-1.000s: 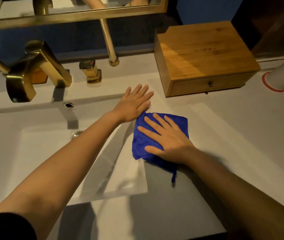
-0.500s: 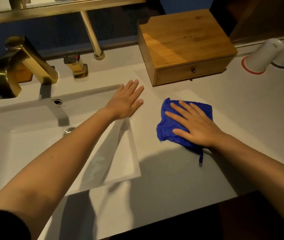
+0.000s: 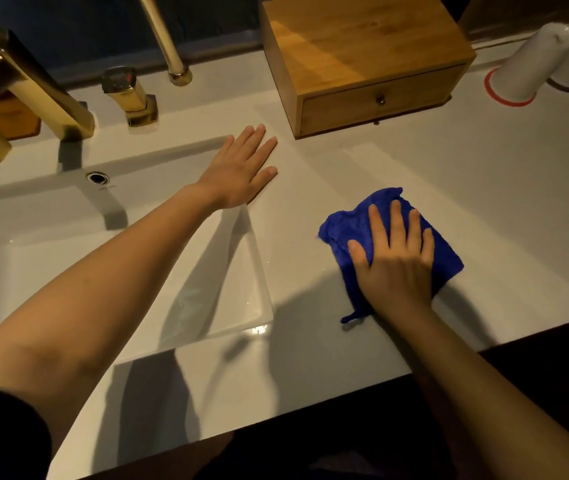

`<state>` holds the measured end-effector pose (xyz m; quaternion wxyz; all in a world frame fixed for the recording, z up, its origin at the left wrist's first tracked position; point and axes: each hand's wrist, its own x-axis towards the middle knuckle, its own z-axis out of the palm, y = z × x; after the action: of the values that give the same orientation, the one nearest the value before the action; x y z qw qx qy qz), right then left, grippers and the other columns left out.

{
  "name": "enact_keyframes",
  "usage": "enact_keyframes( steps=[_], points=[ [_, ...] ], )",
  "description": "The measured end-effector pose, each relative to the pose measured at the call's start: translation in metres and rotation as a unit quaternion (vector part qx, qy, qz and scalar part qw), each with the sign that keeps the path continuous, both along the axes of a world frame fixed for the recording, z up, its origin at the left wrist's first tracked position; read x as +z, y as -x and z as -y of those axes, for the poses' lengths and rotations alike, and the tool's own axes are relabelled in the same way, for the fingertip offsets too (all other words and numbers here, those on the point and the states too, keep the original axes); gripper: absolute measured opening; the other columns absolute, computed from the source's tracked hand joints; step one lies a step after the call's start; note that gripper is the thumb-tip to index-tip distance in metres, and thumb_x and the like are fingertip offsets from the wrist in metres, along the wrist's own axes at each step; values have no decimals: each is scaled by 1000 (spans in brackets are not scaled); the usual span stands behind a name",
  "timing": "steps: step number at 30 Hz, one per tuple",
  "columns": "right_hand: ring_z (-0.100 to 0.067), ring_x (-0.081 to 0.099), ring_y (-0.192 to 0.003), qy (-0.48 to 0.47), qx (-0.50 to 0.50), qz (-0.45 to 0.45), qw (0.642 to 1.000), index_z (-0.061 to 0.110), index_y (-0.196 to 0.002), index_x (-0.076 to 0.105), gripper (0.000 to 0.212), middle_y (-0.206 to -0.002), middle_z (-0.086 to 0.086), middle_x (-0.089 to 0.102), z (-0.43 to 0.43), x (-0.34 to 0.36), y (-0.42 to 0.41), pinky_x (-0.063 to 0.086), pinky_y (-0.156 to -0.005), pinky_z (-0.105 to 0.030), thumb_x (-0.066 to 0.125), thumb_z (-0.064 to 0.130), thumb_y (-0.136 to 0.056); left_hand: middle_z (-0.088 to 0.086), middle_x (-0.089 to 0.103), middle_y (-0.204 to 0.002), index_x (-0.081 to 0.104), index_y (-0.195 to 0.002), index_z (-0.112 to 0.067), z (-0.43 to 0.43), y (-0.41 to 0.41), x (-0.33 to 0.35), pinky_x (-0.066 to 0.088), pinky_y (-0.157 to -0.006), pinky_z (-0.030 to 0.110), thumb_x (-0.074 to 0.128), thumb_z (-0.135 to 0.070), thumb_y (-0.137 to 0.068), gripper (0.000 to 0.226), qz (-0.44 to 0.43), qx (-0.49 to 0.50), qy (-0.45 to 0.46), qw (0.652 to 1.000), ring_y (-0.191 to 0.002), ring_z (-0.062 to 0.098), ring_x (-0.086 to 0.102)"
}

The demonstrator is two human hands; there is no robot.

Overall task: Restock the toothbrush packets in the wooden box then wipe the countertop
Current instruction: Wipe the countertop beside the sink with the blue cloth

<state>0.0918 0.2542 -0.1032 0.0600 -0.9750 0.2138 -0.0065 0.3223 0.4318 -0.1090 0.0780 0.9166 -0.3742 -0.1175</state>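
A folded blue cloth [image 3: 445,258] lies on the white countertop [image 3: 483,188], right of the sink. My right hand [image 3: 393,261] presses flat on the cloth, fingers spread and pointing away from me. My left hand [image 3: 241,168] rests flat on the counter at the sink's far right corner, holding nothing. The wooden box [image 3: 359,39] stands at the back of the counter, its small front drawer shut. No toothbrush packets are in view.
A white rectangular sink [image 3: 68,258] fills the left side, with a gold faucet [image 3: 26,84] and a gold handle [image 3: 130,95] behind it. Two white cups [image 3: 532,60] stand upside down at the back right. The counter's front edge runs below my right hand.
My right hand has slid the blue cloth to the right and toward me, away from the sink's edge. My left hand has stayed flat near the sink's corner.
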Motion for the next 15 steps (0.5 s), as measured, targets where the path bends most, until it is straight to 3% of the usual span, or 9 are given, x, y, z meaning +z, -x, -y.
enact_keyframes(
  steps=[6, 11, 15],
  points=[
    [-39, 16, -142, 4, 23, -42, 999, 15, -147, 22, 67, -156, -18, 16, 5, 1, -8, 10, -115, -51, 29, 54, -93, 9, -2, -158, 6, -147, -19, 1, 2, 2, -4, -115, 42, 21, -46, -96, 59, 14, 1, -10, 1000, -144, 24, -6],
    [-39, 22, -140, 34, 72, -22, 997, 9, -143, 30, 67, -152, -24, 23, 15, 6, -24, 11, -115, -53, 27, 54, -93, 9, -3, -158, 3, -146, -20, 5, 6, 9, -3, -116, 41, 17, -47, -96, 59, 29, 16, -58, 998, -144, 25, -6],
    [-36, 6, -145, 8, 153, -11, 988, 13, -148, 17, 63, -156, -23, 8, 23, 3, -26, 5, -118, -48, 28, 46, -96, 10, -1, -158, 6, -146, -18, 11, 33, 17, -3, -116, 41, 18, -43, -97, 57, 22, 74, -42, 996, -144, 26, -4]
  ],
)
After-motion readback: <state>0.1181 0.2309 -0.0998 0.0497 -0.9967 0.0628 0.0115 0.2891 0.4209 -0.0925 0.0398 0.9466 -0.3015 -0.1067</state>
